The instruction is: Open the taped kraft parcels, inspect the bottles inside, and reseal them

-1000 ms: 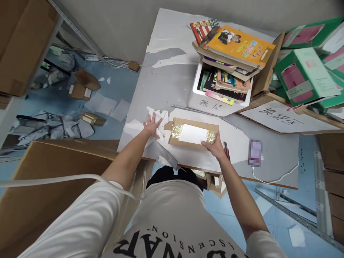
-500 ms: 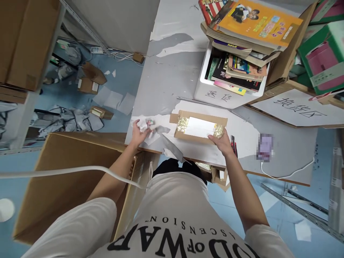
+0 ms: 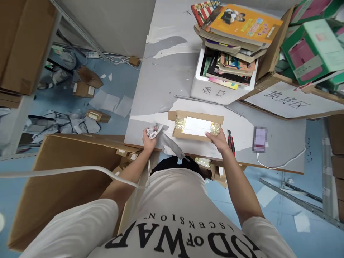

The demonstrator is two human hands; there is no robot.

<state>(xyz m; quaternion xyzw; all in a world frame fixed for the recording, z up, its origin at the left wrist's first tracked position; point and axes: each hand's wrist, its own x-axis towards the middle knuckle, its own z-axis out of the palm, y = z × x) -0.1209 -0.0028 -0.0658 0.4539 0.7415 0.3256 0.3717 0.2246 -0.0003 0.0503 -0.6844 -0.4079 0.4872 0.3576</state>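
Observation:
My left hand [image 3: 149, 140] is closed around a crumpled bit of white paper or film [image 3: 154, 131] above the table's near left edge. My right hand [image 3: 218, 141] grips the right end of a shallow, open cardboard box [image 3: 192, 137], its thumb lying over the front corner. In that box lies a flat item with a white face [image 3: 197, 126], and shiny gold crinkled wrapping [image 3: 179, 123] shows at both of its ends. A grey strip [image 3: 174, 147] hangs over the table edge between my hands. Just right of my right hand lies a red and black utility knife [image 3: 231, 142].
A white bin [image 3: 217, 94] full of books stands behind the box, beside a carton with green boxes [image 3: 313, 53]. A phone [image 3: 259, 139] on a white cable lies at the right. A large open carton [image 3: 67, 179] stands lower left; a white cord [image 3: 88, 169] crosses the view.
My left hand has moved right and closed more tightly around the white scrap. My right hand stays on the cardboard box. The whole view has shifted slightly.

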